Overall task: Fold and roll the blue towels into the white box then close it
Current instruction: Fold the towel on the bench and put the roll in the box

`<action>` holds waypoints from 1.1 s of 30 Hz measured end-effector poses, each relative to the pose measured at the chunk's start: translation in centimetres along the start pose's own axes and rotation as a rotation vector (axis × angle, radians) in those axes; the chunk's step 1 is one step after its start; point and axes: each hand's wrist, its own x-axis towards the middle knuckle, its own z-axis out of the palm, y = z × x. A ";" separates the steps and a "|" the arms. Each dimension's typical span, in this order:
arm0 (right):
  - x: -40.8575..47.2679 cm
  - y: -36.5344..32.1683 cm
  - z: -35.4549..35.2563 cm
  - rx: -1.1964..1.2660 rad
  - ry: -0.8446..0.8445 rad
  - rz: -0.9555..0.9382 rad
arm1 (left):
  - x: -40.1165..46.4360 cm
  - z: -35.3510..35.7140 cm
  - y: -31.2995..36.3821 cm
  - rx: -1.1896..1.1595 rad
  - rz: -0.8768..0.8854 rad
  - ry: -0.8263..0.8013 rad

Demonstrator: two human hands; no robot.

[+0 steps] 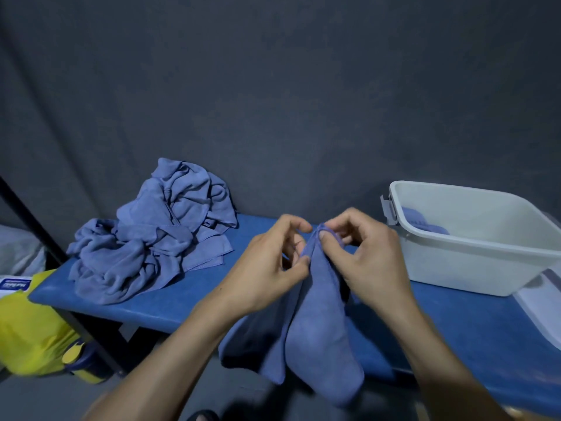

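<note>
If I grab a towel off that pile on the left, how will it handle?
Probably floppy: the held towel droops limp from where the left hand and right hand pinch it. Likely light, since fingertips alone carry it. The pile on the bench looks tangled, so one towel may drag others along.

Blue towels and an open white box on a blue surface

One blue towel hangs bunched, pinched at its top edge and draping down past the surface's near edge. A crumpled pile of blue towels lies heaped at the far left. The white box stands lidless at the right, grey latch on its left end, with a rolled blue towel inside.
</note>
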 end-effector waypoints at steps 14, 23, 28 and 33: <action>1.3 -3.9 -3.1 -0.060 0.048 -0.145 | -0.4 -1.2 1.9 -0.060 0.138 0.208; 1.1 -4.8 -1.4 0.141 -0.068 -0.107 | -0.9 -0.1 2.9 0.047 0.057 0.258; 1.3 -4.9 -1.3 0.177 -0.063 -0.132 | -0.7 0.0 1.9 0.091 0.046 0.273; 2.2 -3.8 -3.0 0.195 0.036 -0.163 | -0.8 -1.2 0.3 0.102 0.105 0.212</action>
